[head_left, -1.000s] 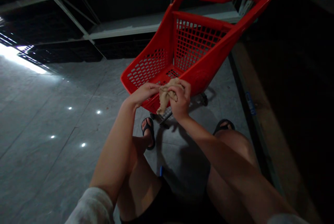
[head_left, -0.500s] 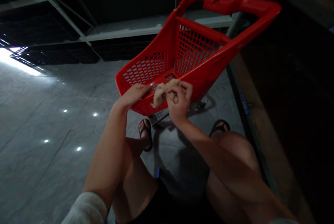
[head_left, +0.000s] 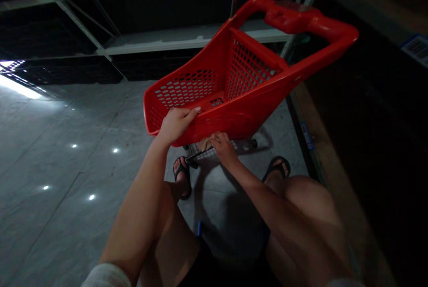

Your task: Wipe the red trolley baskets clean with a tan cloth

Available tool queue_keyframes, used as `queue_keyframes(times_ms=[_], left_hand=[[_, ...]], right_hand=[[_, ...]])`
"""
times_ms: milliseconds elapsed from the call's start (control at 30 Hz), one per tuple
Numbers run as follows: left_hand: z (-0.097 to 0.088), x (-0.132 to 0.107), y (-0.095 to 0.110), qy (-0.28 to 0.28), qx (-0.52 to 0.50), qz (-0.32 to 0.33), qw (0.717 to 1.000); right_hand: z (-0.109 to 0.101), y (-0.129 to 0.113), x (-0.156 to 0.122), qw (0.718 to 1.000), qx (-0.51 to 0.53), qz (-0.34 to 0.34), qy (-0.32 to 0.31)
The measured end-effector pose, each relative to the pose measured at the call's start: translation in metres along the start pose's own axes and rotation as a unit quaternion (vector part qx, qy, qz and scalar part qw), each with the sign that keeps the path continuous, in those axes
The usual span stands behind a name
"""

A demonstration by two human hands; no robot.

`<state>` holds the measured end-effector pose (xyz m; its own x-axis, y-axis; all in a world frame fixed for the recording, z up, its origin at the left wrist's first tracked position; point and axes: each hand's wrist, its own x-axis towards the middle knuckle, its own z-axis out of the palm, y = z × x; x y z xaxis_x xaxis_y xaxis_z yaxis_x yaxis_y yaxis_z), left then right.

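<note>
Head view, read from left to right: the left hand (head_left: 175, 122) comes first, its fingers curled over the near rim of the red shopping cart (head_left: 234, 86), gripping the plastic edge at the front-left corner of the basket. Just to the right and lower, the right hand (head_left: 222, 146) sits under the basket's front lip, fingers closed around a tan cloth (head_left: 204, 145) that is pressed near the cart's underside beside the dark metal frame (head_left: 200, 154); only a small scrap of the cloth shows, so how it is folded cannot be told. The cart lies straight ahead of both hands, its long axis running away and up to the right, from the gripped front edge to the red push handle (head_left: 301, 17) at the far end. The left hand is higher, on the rim; the right is nearer the frame below. 2 sandalled feet rest on the grey tile floor (head_left: 67, 144) beneath.
</note>
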<state>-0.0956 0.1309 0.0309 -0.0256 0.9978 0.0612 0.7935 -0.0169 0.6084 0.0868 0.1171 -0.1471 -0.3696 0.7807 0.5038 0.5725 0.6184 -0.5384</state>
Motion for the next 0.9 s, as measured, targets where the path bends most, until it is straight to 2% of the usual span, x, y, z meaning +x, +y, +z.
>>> queue_keyframes(times_ms=[67, 167, 233, 267, 367, 467, 533, 633, 700, 767, 833, 900], left_hand=[[0.001, 0.001, -0.002, -0.001, 0.004, -0.002, 1.000], [0.003, 0.002, -0.003, -0.002, 0.022, 0.001, 1.000], [0.004, 0.001, -0.001, -0.011, 0.035, 0.014, 0.999], [0.005, 0.001, 0.001, -0.015, 0.044, 0.019, 0.999], [0.010, -0.001, 0.014, 0.006, 0.114, 0.000, 0.993], [0.019, 0.001, 0.034, 0.065, 0.232, -0.048, 0.969], [0.027, 0.003, 0.047, 0.081, 0.274, -0.053, 0.957], [0.038, 0.007, 0.060, 0.072, 0.264, -0.014, 0.962], [0.043, 0.011, 0.063, 0.064, 0.249, 0.013, 0.966], [0.046, 0.013, 0.063, 0.061, 0.243, 0.024, 0.968], [0.048, 0.016, 0.061, 0.058, 0.245, 0.025, 0.968], [0.049, 0.017, 0.061, 0.055, 0.248, 0.027, 0.967]], right_hand=[[-0.026, -0.006, 0.026, 0.997, 0.004, -0.018, 0.071], [-0.067, -0.014, 0.065, 0.978, 0.013, -0.032, 0.206], [-0.081, -0.010, 0.078, 0.967, 0.017, -0.020, 0.253], [-0.082, -0.005, 0.078, 0.967, 0.017, -0.012, 0.255], [-0.062, 0.016, 0.053, 0.983, 0.001, 0.003, 0.185], [-0.031, 0.034, 0.009, 0.998, -0.052, 0.017, 0.041], [-0.018, 0.041, -0.014, 0.996, -0.079, 0.018, -0.027], [-0.019, 0.043, -0.022, 0.996, -0.086, 0.005, -0.039], [-0.034, 0.039, -0.006, 0.996, -0.084, 0.000, 0.015], [-0.059, 0.034, 0.021, 0.990, -0.072, -0.006, 0.121], [-0.089, 0.032, 0.051, 0.969, -0.054, -0.013, 0.241], [-0.116, 0.034, 0.075, 0.945, -0.042, -0.006, 0.324]])
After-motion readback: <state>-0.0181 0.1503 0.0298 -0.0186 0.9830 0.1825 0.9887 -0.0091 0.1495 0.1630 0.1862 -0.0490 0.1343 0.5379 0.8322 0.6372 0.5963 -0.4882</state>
